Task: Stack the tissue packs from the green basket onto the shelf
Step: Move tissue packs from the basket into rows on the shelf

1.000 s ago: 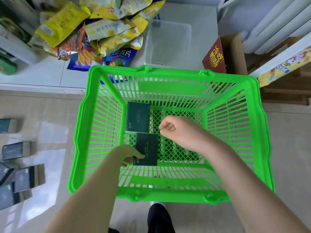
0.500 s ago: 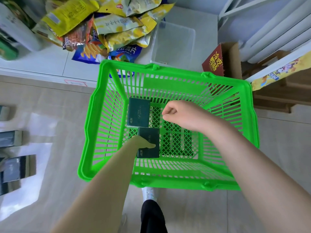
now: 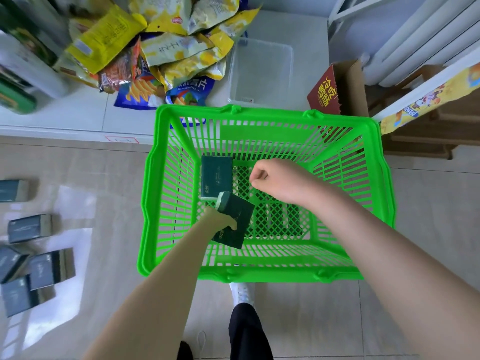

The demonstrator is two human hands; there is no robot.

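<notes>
Tiled floor [image 3: 91,165]; green basket [image 3: 259,116]; flat pack [image 3: 217,175], held pack [image 3: 238,218]

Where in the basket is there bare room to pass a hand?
The green basket floor is bare from the lying tissue pack rightward to its right wall, below the right hand. Crowded left: the left hand grips a tilted pack.

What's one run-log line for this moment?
phase: pick | left hand: grips tilted tissue pack | right hand: fisted, holds nothing | green basket: second pack lies flat inside
</notes>
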